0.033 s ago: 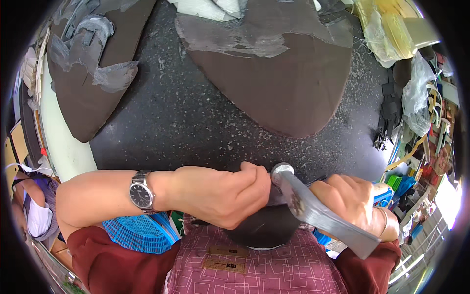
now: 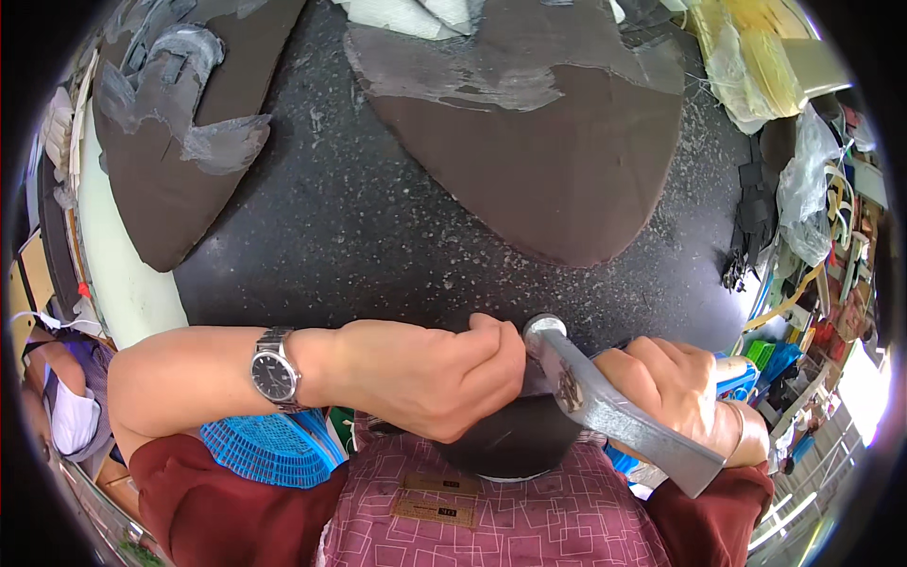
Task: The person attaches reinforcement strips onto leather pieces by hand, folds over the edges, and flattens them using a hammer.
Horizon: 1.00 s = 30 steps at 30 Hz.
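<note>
My left hand [image 2: 439,373], with a watch [image 2: 275,376] on the wrist, has its fingers curled together at the table's near edge. It grips a dark, smooth, curved piece [image 2: 510,439] that hangs over my lap; the fingertips and the piece's upper part are hidden. A metal hammer [image 2: 619,416] is in my right hand [image 2: 666,383], whose fingers wrap round its handle. The round face of the hammer head is close to the left fingertips, above the near edge. Its long flat end points down to the right.
On the black, speckled table [image 2: 378,236] lie a large brown rounded panel [image 2: 567,170] and another brown panel [image 2: 156,208] at left, both with grey smears. Black strips [image 2: 753,208] and clear plastic [image 2: 803,189] are at right. A blue basket [image 2: 269,449] is below my left forearm.
The hammer's flat end has shifted very slightly to the left. Both hands keep their grip, and the panels on the table stay in place.
</note>
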Each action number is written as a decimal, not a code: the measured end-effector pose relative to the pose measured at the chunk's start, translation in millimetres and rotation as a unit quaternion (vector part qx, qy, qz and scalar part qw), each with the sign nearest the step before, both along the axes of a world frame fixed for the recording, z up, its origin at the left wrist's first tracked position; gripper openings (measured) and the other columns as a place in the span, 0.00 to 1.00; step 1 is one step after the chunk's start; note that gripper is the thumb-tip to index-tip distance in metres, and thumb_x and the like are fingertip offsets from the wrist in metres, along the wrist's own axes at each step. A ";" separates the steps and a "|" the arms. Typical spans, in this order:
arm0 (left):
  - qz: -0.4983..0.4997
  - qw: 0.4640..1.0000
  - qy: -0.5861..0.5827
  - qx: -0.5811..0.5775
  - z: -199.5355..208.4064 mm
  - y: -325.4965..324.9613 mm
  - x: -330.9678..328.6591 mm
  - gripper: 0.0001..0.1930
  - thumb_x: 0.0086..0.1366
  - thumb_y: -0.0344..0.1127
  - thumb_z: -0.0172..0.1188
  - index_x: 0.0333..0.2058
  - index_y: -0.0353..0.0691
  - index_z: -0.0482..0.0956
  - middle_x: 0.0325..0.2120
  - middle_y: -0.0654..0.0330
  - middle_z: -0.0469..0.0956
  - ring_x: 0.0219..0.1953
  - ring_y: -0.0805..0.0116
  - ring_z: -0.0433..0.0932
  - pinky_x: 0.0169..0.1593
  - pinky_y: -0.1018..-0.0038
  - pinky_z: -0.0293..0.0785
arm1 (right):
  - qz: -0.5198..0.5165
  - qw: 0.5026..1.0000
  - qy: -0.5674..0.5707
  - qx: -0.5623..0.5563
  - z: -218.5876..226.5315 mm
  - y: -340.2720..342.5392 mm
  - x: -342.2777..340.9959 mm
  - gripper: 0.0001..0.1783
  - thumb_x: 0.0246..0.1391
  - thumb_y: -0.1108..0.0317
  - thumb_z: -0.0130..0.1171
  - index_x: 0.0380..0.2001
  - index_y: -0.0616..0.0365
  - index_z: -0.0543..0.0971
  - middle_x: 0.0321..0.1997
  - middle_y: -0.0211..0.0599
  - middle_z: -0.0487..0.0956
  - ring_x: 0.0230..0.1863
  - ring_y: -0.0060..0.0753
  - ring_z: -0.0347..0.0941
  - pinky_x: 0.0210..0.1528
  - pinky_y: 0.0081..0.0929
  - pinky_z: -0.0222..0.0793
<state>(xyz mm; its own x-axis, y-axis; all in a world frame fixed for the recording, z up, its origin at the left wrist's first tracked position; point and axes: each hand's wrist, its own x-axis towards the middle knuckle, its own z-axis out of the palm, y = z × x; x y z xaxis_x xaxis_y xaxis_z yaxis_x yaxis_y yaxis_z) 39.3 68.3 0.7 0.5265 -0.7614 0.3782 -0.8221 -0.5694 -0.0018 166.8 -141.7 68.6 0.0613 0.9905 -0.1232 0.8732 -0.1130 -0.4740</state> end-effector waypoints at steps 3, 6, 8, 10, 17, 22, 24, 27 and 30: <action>0.060 0.964 0.198 -0.165 -2.0 2.6 0.1 0.12 0.46 0.30 0.60 0.30 0.31 0.79 0.30 0.58 0.74 0.28 0.66 0.72 0.31 0.76 0.69 | -0.006 1.000 -0.006 -0.016 -1.5 1.5 -2.7 0.14 0.40 0.64 0.57 0.31 0.58 0.71 0.18 0.28 0.60 0.13 0.24 0.65 0.12 0.23 0.60; 0.191 0.912 0.224 -0.285 -2.3 0.8 -7.1 0.12 0.44 0.29 0.61 0.30 0.32 0.79 0.30 0.59 0.73 0.27 0.68 0.70 0.30 0.75 0.68 | -0.012 1.000 -0.014 -0.019 -0.2 0.1 -5.4 0.13 0.40 0.64 0.57 0.30 0.58 0.71 0.18 0.28 0.60 0.13 0.24 0.64 0.12 0.23 0.60; 0.198 0.915 0.202 -0.287 -3.5 -3.8 -12.8 0.12 0.43 0.29 0.61 0.30 0.32 0.79 0.30 0.59 0.73 0.26 0.68 0.70 0.30 0.75 0.68 | -0.011 1.000 -0.015 -0.013 -0.7 -0.4 -5.0 0.13 0.40 0.64 0.57 0.30 0.58 0.71 0.18 0.28 0.60 0.13 0.24 0.64 0.12 0.23 0.59; 0.207 0.918 0.179 -0.288 -3.1 -9.3 -19.1 0.13 0.42 0.30 0.61 0.30 0.32 0.79 0.30 0.59 0.74 0.26 0.68 0.70 0.29 0.75 0.68 | 0.002 1.000 -0.008 -0.011 -2.1 -0.7 -1.9 0.13 0.40 0.65 0.57 0.30 0.58 0.71 0.17 0.28 0.60 0.14 0.24 0.65 0.12 0.23 0.60; 0.165 0.985 0.000 -0.039 1.7 -16.8 -24.8 0.10 0.52 0.32 0.57 0.30 0.31 0.81 0.26 0.57 0.76 0.27 0.68 0.73 0.30 0.76 0.69 | 0.034 0.999 -0.010 0.021 -1.6 5.3 4.3 0.15 0.37 0.67 0.59 0.31 0.60 0.73 0.17 0.28 0.63 0.13 0.23 0.65 0.12 0.21 0.61; 0.175 0.984 -0.008 0.025 5.8 -22.9 -28.7 0.15 0.48 0.35 0.54 0.30 0.28 0.78 0.26 0.55 0.75 0.29 0.65 0.73 0.33 0.75 0.69 | 0.035 0.997 -0.050 0.053 -1.9 8.3 0.1 0.15 0.36 0.68 0.58 0.31 0.60 0.73 0.17 0.26 0.61 0.12 0.22 0.64 0.12 0.20 0.60; 0.213 0.973 0.072 -0.053 8.4 -20.0 -30.9 0.15 0.47 0.34 0.56 0.32 0.29 0.78 0.27 0.56 0.75 0.28 0.65 0.73 0.31 0.75 0.69 | 0.033 0.997 -0.049 0.043 -4.7 2.7 -5.2 0.14 0.37 0.68 0.58 0.30 0.60 0.72 0.17 0.26 0.59 0.13 0.22 0.64 0.11 0.21 0.58; 0.288 0.920 0.193 -0.184 7.8 -19.3 -25.7 0.18 0.42 0.33 0.57 0.35 0.32 0.77 0.29 0.58 0.73 0.27 0.66 0.73 0.29 0.75 0.70 | 0.033 0.999 -0.011 0.027 -8.2 -2.9 -3.8 0.14 0.37 0.68 0.58 0.31 0.60 0.72 0.18 0.28 0.60 0.14 0.24 0.65 0.12 0.23 0.59; 0.253 0.934 0.169 -0.185 1.1 -27.8 -15.0 0.12 0.44 0.32 0.58 0.30 0.35 0.75 0.27 0.60 0.72 0.26 0.69 0.71 0.26 0.77 0.69 | 0.021 1.000 0.020 0.003 -5.1 -9.2 1.8 0.16 0.37 0.69 0.58 0.33 0.61 0.72 0.18 0.30 0.61 0.15 0.28 0.66 0.14 0.26 0.61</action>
